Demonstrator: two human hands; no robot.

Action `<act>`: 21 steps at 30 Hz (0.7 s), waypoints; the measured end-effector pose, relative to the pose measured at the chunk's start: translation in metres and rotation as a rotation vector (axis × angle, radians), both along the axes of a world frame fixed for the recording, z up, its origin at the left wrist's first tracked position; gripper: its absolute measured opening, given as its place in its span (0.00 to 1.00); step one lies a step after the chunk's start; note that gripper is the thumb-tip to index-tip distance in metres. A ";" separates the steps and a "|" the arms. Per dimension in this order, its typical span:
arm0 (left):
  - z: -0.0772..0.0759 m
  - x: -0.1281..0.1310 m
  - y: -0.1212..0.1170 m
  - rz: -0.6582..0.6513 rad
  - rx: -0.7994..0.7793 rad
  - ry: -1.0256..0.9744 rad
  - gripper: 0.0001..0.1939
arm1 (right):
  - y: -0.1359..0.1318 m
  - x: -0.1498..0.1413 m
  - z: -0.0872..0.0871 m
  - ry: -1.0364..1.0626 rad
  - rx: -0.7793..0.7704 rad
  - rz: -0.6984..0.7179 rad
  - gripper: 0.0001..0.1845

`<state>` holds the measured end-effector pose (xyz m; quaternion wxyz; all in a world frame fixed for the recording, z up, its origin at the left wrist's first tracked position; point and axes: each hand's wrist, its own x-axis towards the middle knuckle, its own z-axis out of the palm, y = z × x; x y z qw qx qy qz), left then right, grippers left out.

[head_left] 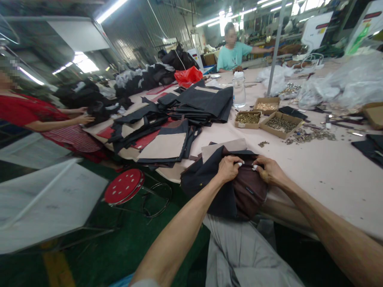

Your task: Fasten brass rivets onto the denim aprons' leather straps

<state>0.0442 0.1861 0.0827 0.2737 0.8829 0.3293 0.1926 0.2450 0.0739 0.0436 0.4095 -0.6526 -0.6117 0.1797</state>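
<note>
1. In the head view, we see the cloth point(220, 201) just below the centre of the frame, bunched partly on the table point(326, 171) and partly over its near edge. Its own weight could, we judge, drag it down towards the lap.
2. Our left hand point(229, 168) and right hand point(267, 169) are both closed, pinching the cloth near the top of its brown lining point(249, 193). We cannot tell whether a small part sits between the fingertips.
3. White wraps point(240, 164) cover some fingertips; they may dull our feel, so a fold could slip or get caught unnoticed.
4. Uneven pulling by the two hands could pucker the lining or set it askew.
5. Right of centre, a small heap of metal bits point(263, 144) lies loose, near the right hand; a sweeping sleeve of cloth could scatter it or carry bits into the folds.
6. Above that heap, the open boxes point(273, 131) stand close together; a bump could spill and mix their contents.
</note>
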 end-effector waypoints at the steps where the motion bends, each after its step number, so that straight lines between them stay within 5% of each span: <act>1: 0.000 0.000 0.000 0.002 -0.003 -0.010 0.13 | 0.000 -0.001 0.000 0.019 0.005 -0.018 0.12; 13: 0.003 0.000 0.013 -0.010 -0.352 -0.194 0.14 | -0.008 -0.007 0.023 0.248 -0.142 -0.065 0.20; 21: -0.002 -0.004 0.016 0.050 -0.387 -0.169 0.13 | -0.004 -0.001 0.009 0.178 -0.080 0.035 0.10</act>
